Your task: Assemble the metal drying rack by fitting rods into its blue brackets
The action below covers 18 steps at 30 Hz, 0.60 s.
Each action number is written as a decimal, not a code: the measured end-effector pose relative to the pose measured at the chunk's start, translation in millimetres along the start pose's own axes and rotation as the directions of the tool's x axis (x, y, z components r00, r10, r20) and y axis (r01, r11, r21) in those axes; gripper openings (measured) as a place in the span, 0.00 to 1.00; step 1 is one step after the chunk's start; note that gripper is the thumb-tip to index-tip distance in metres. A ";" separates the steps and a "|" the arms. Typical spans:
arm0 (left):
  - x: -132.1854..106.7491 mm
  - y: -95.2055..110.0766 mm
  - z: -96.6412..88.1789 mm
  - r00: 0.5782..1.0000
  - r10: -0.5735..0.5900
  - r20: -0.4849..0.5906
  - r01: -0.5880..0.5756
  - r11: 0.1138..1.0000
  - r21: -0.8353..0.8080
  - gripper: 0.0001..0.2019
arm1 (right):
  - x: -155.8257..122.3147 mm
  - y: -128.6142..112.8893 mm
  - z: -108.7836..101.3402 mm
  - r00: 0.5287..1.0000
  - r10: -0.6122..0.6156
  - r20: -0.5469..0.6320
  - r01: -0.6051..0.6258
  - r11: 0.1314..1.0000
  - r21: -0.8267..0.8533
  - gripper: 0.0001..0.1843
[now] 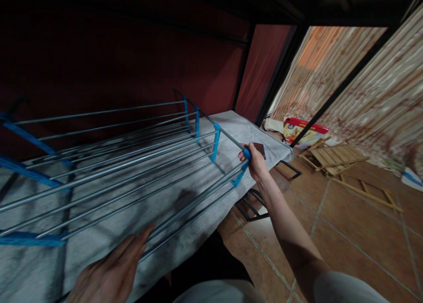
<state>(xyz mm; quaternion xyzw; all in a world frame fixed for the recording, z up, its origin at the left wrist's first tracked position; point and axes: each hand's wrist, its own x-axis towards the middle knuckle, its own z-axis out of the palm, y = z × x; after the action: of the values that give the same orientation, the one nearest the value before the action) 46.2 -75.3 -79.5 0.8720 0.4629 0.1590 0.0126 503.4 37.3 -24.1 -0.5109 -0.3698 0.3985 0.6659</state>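
Observation:
A folding drying rack (139, 155) of grey metal rods with blue plastic joints lies across a grey fabric shelf (231, 131) inside a dark red cloth wardrobe. My right hand (255, 161) is closed round the blue end joint at the rack's near right corner. At the bottom left, my left hand (114, 270) lies flat with fingers stretched out, its fingertips touching the rack's nearest rods.
Black frame poles (343, 85) stand at the right of the shelf. On the tiled floor (346, 232) beyond lie wooden folding pieces (333, 155), a red and yellow box (302, 129) and a black wire frame (253, 204). A striped curtain (373, 87) hangs behind.

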 end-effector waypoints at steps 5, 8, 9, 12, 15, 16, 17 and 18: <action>5.1 6.2 -7.6 1.000 -0.005 -0.010 0.005 1.000 0.017 0.30 | 0.3 1.3 -1.1 1.000 0.002 -0.004 -0.002 1.000 0.028 0.32; 5.8 8.7 -13.6 0.999 -0.027 -0.027 0.028 1.000 0.012 0.32 | -2.4 1.1 -2.3 0.999 -0.015 0.032 0.015 1.000 0.005 0.29; 6.3 9.1 -15.2 0.999 -0.029 -0.044 0.029 1.000 -0.002 0.32 | -3.8 0.7 -2.4 0.999 -0.025 0.041 0.025 1.000 -0.006 0.28; 10.6 10.4 -18.5 0.996 -0.017 -0.087 0.013 0.999 -0.048 0.33 | -7.7 -0.3 -1.1 0.998 -0.042 0.036 0.044 0.998 -0.037 0.24; 18.3 16.9 -23.5 0.987 0.005 -0.160 -0.023 0.994 -0.107 0.31 | -7.1 -0.2 0.2 0.999 -0.040 0.029 0.042 0.997 -0.063 0.22; 20.8 21.4 -26.5 0.985 0.007 -0.170 -0.028 0.992 -0.119 0.29 | -6.0 -0.1 -0.3 0.999 -0.034 0.031 0.036 0.998 -0.060 0.21; 22.9 27.4 -30.3 0.984 0.004 -0.178 -0.026 0.993 -0.119 0.28 | -5.1 -0.3 -1.4 0.999 -0.030 0.030 0.032 0.998 -0.058 0.20; 24.6 34.7 -34.8 0.985 -0.002 -0.171 -0.016 0.994 -0.104 0.26 | -4.7 -0.9 -3.1 0.999 -0.036 0.019 0.037 0.997 -0.066 0.20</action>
<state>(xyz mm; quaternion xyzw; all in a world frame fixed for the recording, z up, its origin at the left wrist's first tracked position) 76.9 -79.5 -34.1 0.8548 0.4502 0.2575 0.0181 504.4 31.6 -24.3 -0.5224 -0.3979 0.3782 0.6525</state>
